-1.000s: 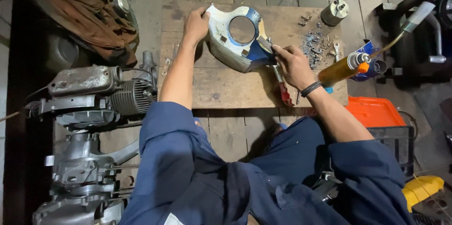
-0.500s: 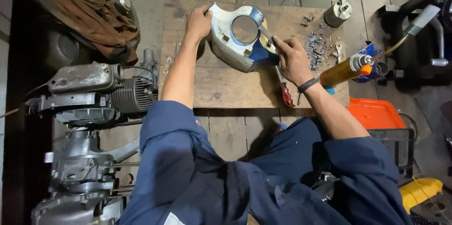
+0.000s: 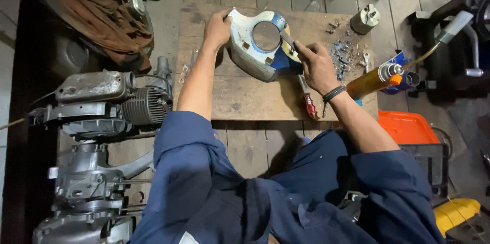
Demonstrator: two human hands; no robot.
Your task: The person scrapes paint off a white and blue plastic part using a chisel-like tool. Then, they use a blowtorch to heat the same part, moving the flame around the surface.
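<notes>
The tip of the thin metal tool [image 3: 287, 40] was hard to make out where it met the cover, and I could not tell what kind of tool it was. The right hand [image 3: 315, 65] was pinched around it, fingers pressed together. The left hand [image 3: 218, 28] was curled over the cover's left edge, gripping it, and part of that edge was hidden under the fingers.

The metal cover [image 3: 255, 55] lay at the far middle of the bench [image 3: 245, 96], a flat wooden board on the floor. It was silver and blue with a big round hole [image 3: 266, 36] in it. Its long side ran from the far left down toward the near right, and its narrow end pointed at the person.

A small metal can [image 3: 365, 18] stood at the far right corner of the bench; what was inside it I could not see. A little heap of screws and bits [image 3: 343, 52] lay loose just beside the right hand. A red-handled tool [image 3: 309, 102] lay by the near edge, partly under the wrist. A yellow spray can [image 3: 371, 81] stuck out over the right edge. An orange box [image 3: 406, 127] sat on the floor, cut off behind the arm. An engine [image 3: 112, 103] lay to the left of the bench.
</notes>
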